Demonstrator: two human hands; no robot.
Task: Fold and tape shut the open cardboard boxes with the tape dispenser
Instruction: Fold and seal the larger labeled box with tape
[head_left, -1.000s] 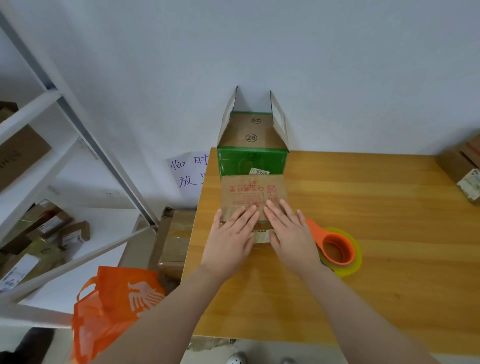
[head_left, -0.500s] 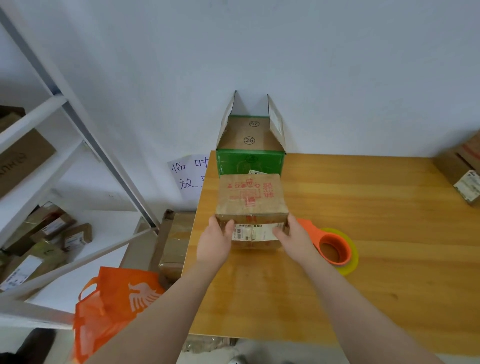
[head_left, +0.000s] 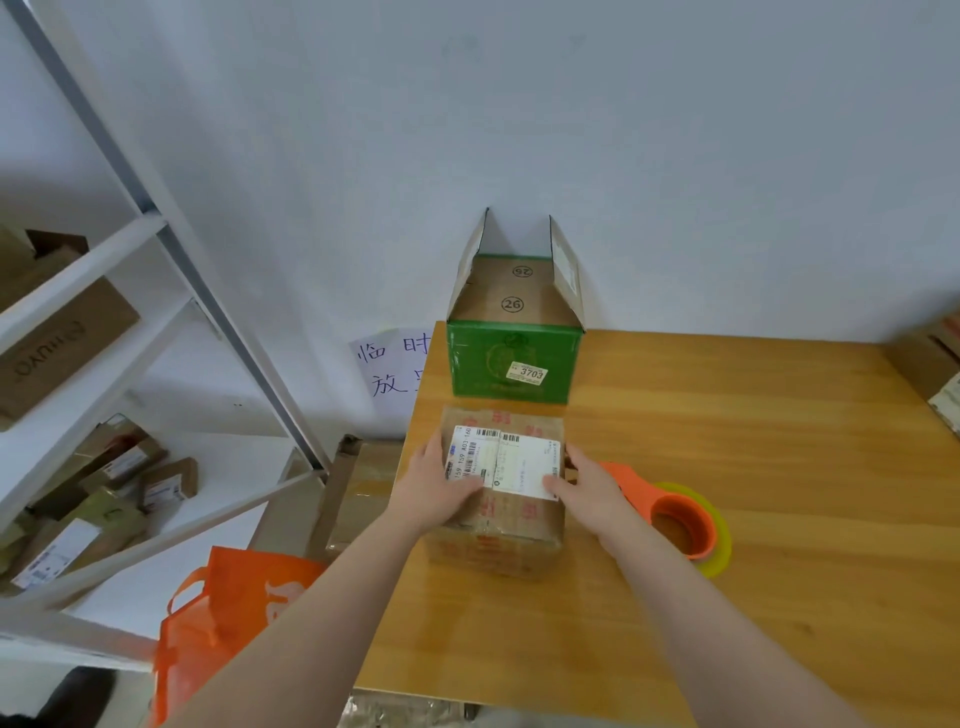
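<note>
Head view: the brown box (head_left: 498, 525) sits on the bench (head_left: 753, 467) near its left edge, top flaps lying flat and a white shipping label (head_left: 519, 462) across them. The left hand (head_left: 434, 491) holds the box's left side, thumb lying on the label, so its grip is clamped on the box. The right hand (head_left: 592, 491) holds the right side the same way, thumb at the label's near corner, grip also clamped on the box.

Just behind the brown box the green box (head_left: 511, 364) stands against the wall, its two side flaps upright. Just right of the brown box, partly behind the right hand, the orange tape dispenser (head_left: 683, 525) lies on the bench. Left of the brown box, off the bench, are a handwritten paper sign (head_left: 392, 364), a white shelf rack (head_left: 104, 249) with parcels and, lower down, an orange bag (head_left: 234, 603).
</note>
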